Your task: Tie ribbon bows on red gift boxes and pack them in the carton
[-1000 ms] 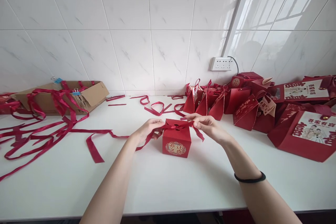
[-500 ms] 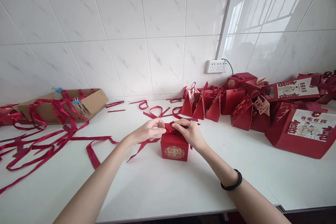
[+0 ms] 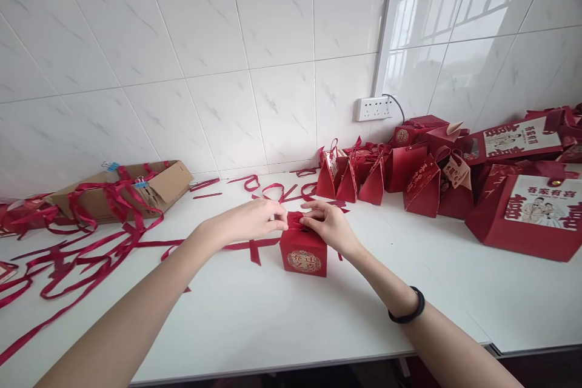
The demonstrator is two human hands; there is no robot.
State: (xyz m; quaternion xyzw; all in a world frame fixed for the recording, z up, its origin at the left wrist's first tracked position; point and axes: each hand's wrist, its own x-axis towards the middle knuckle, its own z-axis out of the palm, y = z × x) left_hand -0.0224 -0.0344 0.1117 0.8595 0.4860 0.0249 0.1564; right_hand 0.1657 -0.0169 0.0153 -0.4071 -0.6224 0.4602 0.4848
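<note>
A small red gift box (image 3: 304, 251) with gold lettering on its front stands upright on the white table. Both my hands are at its top, where a red ribbon (image 3: 295, 219) is gathered. My left hand (image 3: 264, 218) has its fingers pinched together at the left side of that ribbon. From the right, my right hand (image 3: 325, 224) closes thumb and fingers on the ribbon over the lid. What lies under the fingertips is partly hidden. A strip of red ribbon (image 3: 255, 252) lies on the table just left of the box.
An open cardboard box (image 3: 170, 185) draped with long red ribbons (image 3: 122, 218) stands at the left. Several red gift boxes (image 3: 373, 179) line the back right, with a larger printed one (image 3: 522, 212) nearer. A white power strip (image 3: 375, 109) hangs on the tiled wall.
The view has tilted slightly. My hands stay at the top of the box; the left hand's fingers have drawn closer together, and the ribbon tail at the left lies differently.
</note>
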